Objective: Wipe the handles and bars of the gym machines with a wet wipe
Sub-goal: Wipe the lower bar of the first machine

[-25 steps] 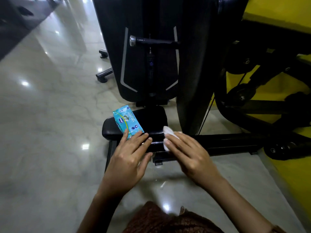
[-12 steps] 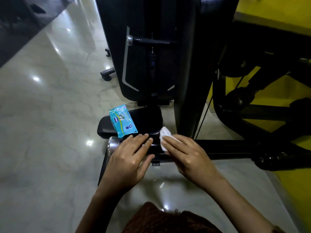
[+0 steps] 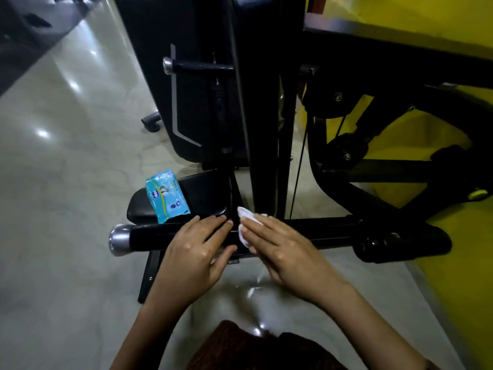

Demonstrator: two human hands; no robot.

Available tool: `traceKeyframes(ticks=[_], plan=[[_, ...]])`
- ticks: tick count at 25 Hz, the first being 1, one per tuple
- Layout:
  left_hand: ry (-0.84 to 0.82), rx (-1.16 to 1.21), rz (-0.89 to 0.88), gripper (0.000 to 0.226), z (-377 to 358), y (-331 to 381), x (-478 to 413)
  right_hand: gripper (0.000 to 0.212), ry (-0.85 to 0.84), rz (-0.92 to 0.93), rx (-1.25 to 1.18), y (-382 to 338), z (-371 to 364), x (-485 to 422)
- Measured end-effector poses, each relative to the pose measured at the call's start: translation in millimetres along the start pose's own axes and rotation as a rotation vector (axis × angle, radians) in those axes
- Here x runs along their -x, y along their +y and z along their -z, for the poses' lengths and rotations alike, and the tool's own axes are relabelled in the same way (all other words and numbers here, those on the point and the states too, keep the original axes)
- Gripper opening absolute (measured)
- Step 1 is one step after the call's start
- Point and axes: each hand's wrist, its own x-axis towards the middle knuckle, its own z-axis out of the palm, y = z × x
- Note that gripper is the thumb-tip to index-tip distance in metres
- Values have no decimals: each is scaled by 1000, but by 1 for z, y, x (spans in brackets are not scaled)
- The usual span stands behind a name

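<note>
Wet wipe [image 3: 243, 231]: white, crumpled into a small wad, on the black padded bar [image 3: 152, 234] at mid-length, just left of the machine's upright post.
Right hand [image 3: 284, 253]: grip released, straight fingers pressing the wet wipe against the bar.
Left hand [image 3: 196, 251]: grip released, fingers lying flat on the bar, just left of the wet wipe.
Bar: horizontal, silver end cap [image 3: 118, 239] at the left.
Pack [image 3: 167, 196]: turquoise, on the black seat pad [image 3: 210, 192] beyond the bar; dark blue oval logo, lettering too blurred to read.
</note>
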Motion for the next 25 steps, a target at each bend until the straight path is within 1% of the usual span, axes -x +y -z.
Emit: traceKeyframes(ticks=[1,2,4,6,8,9,11,13,14,16,18,20,21,22,24,25], plan=[[-9,-1,-4,38,-2,4,-2,45,-16,8,-11,5,-3,2],[-17,-2,-4,38,-4,8,-5,51,-11,-25,-25,14,-3,8],[-26,2,0,38,-10,16,-9,55,-7,-132,-2,33,12,28],[-41,9,-4,39,-16,25,-14,47,-57,-267,118,51,35,49],[-66,9,-15,41,-21,32,-20,40,-169,-455,162,59,53,61],[-84,11,-22,42,-23,36,-24,37,-188,-526,172,58,57,61],[-124,6,-31,44,-26,42,-30,30,-128,-533,196,48,48,51],[-158,-1,-37,46,-30,48,-37,44,-116,-491,159,35,35,31],[-174,2,-38,47,-31,51,-40,47,-102,-472,139,33,30,24],[-199,15,-44,48,-35,55,-46,40,-131,-453,68,43,32,22],[-221,20,-64,49,-38,59,-52,26,-217,-543,-13,59,46,34],[-236,17,-92,49,-43,66,-55,16,-300,-649,62,72,65,45],[-245,15,-100,49,-45,69,-56,13,-305,-685,108,75,74,46],[-250,15,-103,48,-47,72,-56,13,-290,-713,125,75,81,45],[-242,22,-99,47,-48,73,-54,16,-219,-695,66,68,81,38],[-237,23,-94,46,-47,72,-52,23,-225,-667,54,61,79,34]])
